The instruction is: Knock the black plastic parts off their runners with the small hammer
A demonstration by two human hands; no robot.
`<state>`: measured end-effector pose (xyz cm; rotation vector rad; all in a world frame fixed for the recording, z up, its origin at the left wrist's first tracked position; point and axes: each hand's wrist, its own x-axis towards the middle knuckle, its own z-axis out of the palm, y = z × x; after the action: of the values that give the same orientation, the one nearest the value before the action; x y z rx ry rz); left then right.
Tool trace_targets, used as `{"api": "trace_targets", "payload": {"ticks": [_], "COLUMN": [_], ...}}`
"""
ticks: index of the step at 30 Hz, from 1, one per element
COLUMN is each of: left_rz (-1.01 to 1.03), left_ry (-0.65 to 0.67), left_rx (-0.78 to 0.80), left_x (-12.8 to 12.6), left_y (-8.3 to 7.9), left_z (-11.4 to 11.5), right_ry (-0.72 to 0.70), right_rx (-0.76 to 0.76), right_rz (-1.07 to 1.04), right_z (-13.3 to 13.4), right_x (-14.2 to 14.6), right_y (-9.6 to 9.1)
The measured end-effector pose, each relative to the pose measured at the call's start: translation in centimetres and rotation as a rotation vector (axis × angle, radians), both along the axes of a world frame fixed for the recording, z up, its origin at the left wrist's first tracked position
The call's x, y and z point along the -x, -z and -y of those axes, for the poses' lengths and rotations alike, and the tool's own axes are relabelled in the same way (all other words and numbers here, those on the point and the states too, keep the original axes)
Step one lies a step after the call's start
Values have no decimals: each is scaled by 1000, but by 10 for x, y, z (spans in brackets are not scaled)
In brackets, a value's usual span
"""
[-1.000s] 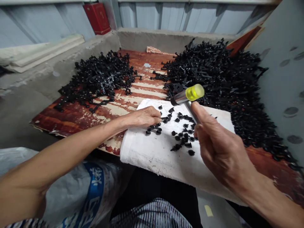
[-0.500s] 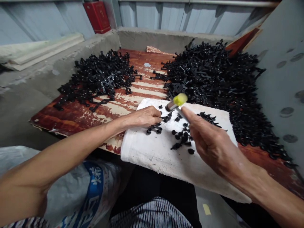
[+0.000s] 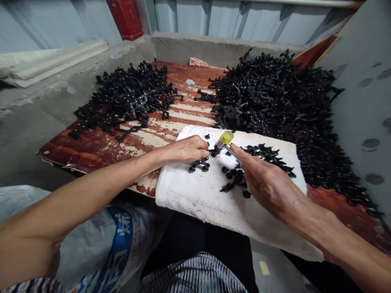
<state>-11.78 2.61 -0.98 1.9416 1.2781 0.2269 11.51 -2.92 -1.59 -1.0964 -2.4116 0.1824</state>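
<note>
In my right hand is a small hammer with a metal head and a translucent yellow face on its upper end. The lower end of its head is down on or very near a black part close to my left fingertips; contact is partly hidden. My left hand pinches a thin black linked part, mostly covered by the fingers. Below that hand lies another black linked piece on the white cloth. Small black round-headed pieces are scattered between the hands.
Large heaps of black linked parts lie on the worn red board, one at the left and one at the right. A red box stands on the concrete ledge. A plastic sack sits lower left.
The hammer head has come down and slightly left, closer to my left fingertips, and is less blurred. My left hand has kept its pinch in about the same place.
</note>
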Motion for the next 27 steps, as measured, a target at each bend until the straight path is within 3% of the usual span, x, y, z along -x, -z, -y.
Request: {"api": "trace_targets", "payload": {"ticks": [7, 14, 20, 27], "left_rz": [54, 209, 202, 423], "left_ry": [2, -8, -136, -372], "left_rx": [-18, -2, 124, 366], "left_x": [2, 6, 5, 11], "left_y": [3, 0, -6, -4], "left_z": [1, 15, 24, 25], "right_ry": [10, 186, 58, -4], "right_rx": [-85, 196, 169, 179], "right_rz": [-243, -212, -67, -98], "right_z": [12, 39, 42, 35], "right_x": [-1, -28, -29, -13], "right_y": [-23, -2, 10, 16]}}
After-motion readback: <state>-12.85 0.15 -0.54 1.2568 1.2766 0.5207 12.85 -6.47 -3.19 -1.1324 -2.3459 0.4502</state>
